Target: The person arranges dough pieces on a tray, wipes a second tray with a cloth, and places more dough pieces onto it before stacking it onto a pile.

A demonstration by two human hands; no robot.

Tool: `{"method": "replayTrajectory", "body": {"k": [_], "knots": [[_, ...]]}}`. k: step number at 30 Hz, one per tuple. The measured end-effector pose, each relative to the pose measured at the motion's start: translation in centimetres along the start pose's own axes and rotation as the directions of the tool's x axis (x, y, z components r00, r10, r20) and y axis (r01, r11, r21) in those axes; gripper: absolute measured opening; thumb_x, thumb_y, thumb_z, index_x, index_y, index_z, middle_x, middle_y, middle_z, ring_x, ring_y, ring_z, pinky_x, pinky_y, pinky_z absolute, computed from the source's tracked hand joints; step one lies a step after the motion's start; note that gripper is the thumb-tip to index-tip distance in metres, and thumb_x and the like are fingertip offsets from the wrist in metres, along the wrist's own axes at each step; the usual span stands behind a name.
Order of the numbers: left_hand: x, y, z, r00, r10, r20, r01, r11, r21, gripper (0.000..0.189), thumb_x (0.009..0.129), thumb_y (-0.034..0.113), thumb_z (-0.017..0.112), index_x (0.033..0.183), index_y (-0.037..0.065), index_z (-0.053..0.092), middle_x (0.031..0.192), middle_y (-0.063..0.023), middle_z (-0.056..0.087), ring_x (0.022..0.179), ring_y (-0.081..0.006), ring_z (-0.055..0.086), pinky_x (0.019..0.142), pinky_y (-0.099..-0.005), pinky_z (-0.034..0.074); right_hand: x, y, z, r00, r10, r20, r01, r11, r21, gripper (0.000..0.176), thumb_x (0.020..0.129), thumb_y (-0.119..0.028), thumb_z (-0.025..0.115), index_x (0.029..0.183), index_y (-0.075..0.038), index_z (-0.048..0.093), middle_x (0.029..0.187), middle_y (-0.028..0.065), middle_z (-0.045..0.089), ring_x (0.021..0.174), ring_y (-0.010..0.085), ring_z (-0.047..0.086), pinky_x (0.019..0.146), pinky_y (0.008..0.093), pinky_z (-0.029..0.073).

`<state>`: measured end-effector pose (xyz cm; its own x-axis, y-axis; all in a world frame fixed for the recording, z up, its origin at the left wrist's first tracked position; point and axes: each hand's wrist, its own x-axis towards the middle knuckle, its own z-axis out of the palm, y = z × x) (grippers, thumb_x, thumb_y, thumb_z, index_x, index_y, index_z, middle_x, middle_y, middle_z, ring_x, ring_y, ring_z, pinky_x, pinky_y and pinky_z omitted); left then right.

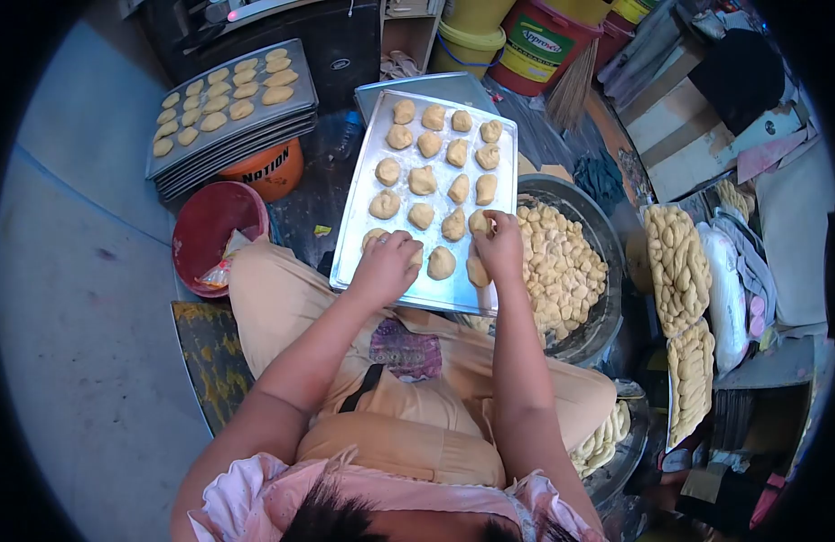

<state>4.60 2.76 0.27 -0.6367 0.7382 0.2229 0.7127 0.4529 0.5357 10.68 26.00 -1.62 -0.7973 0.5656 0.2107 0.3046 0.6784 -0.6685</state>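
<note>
A metal tray (345,237) rests across the lap, with rows of dough pieces on it. My left hand (386,266) is at the tray's lower left, its fingers curled over a dough piece (416,256) that partly shows beside them. On the right side of the tray, my right hand (500,246) pinches a dough piece (478,221) at its upper left; another piece (478,271) lies just below. Beside the tray on the right stands a large dark basin (609,237) full of small dough lumps (562,271).
Stacked trays (232,126) with flattened dough sit on an orange bucket (277,172) at upper left. Below them is a red basin (214,217). Margarine buckets (535,45) and a broom (575,81) stand behind. Dough-filled trays (677,271) are at right.
</note>
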Motion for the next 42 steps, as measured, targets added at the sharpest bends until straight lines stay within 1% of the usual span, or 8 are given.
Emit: {"method": "replayTrajectory", "body": {"k": [6,14,21,25,29,33,37,42], "knots": [[0.8,-0.2,0.0,0.995,0.0,-0.098,0.006,0.998,0.06,0.032,0.083,0.017,0.063,0.114,0.008,0.064,0.12,-0.0113,0.057,0.116,-0.03,0.05,0.098,-0.0441,0.036,-0.4,-3.9,-0.4,0.946,-0.232,0.229,0.296,0.903,-0.311,0.056,0.068,-0.011,0.07,0.123,-0.016,0.058,0.117,0.0072,0.06,0.117,0.0264,0.048,0.103,0.0483,0.025],[2.9,-1.0,-2.8,0.99,-0.005,-0.142,0.019,0.995,0.099,0.027,0.085,0.018,0.063,0.111,0.01,0.065,0.118,-0.0083,0.058,0.113,-0.0289,0.05,0.096,-0.0431,0.036,1.7,-2.6,-0.2,0.952,-0.234,0.198,0.254,0.963,-0.086,0.051,0.07,-0.017,0.07,0.12,-0.015,0.062,0.112,0.0061,0.062,0.113,0.028,0.051,0.098,0.0446,0.031],[6.2,-3.5,-5.7,0.988,0.13,-0.082,-0.102,0.953,0.284,0.022,0.081,0.017,0.064,0.102,0.01,0.068,0.104,-0.0057,0.061,0.106,-0.0258,0.054,0.091,-0.0416,0.038,7.4,-4.4,1.0,0.95,-0.134,0.282,0.252,0.864,-0.436,0.039,0.074,-0.023,0.071,0.112,-0.016,0.066,0.102,0.0062,0.068,0.102,0.0271,0.057,0.089,0.0441,0.036],[7.3,-5.8,-4.3,0.993,0.055,-0.108,-0.031,0.977,0.212,0.023,0.079,0.018,0.065,0.1,0.01,0.068,0.101,-0.0067,0.061,0.106,-0.0272,0.054,0.091,-0.0426,0.038,8.3,-4.0,2.2,0.94,-0.231,0.253,0.304,0.902,-0.308,0.038,0.072,-0.016,0.073,0.109,-0.016,0.067,0.101,0.0043,0.068,0.104,0.0253,0.057,0.091,0.0413,0.036],[8.7,-5.8,-3.6,0.991,0.053,-0.12,-0.032,0.984,0.174,0.028,0.077,0.018,0.068,0.104,0.009,0.068,0.104,-0.0071,0.061,0.106,-0.0277,0.054,0.091,-0.0427,0.039,8.4,-2.3,0.1,0.996,-0.089,0.002,0.089,0.994,-0.07,0.043,0.071,-0.02,0.076,0.111,-0.009,0.065,0.104,0.0103,0.066,0.106,0.0317,0.058,0.091,0.0435,0.045],[9.7,-6.6,-2.5,0.99,0.047,-0.134,-0.017,0.976,0.217,0.03,0.077,0.017,0.069,0.105,0.009,0.068,0.11,-0.0079,0.06,0.108,-0.0282,0.054,0.092,-0.0429,0.039,8.5,0.3,0.5,0.998,-0.006,0.069,0.022,0.973,-0.232,0.054,0.071,-0.023,0.077,0.12,-0.006,0.059,0.114,0.0179,0.058,0.107,0.037,0.058,0.091,0.0434,0.049],[10.4,-7.1,-2.4,0.989,0.0,-0.151,0.029,0.982,0.186,0.03,0.077,0.018,0.07,0.106,0.009,0.067,0.111,-0.0078,0.06,0.11,-0.0282,0.053,0.093,-0.043,0.039,8.6,0.7,1.1,0.996,-0.01,0.091,0.023,0.99,-0.142,0.056,0.07,-0.019,0.078,0.121,-0.004,0.059,0.114,0.0198,0.057,0.089,0.0307,0.064,0.08,0.0385,0.053],[10.7,-6.9,-2.8,0.992,-0.054,-0.116,0.071,0.987,0.145,0.031,0.079,0.019,0.07,0.109,0.009,0.067,0.115,-0.007,0.06,0.113,-0.0271,0.052,0.096,-0.0416,0.038,11.2,0.9,0.4,0.993,0.118,0.015,-0.118,0.993,-0.013,0.055,0.074,-0.023,0.073,0.123,-0.003,0.056,0.118,0.0201,0.053,0.103,0.035,0.059,0.087,0.0412,0.05]]}}
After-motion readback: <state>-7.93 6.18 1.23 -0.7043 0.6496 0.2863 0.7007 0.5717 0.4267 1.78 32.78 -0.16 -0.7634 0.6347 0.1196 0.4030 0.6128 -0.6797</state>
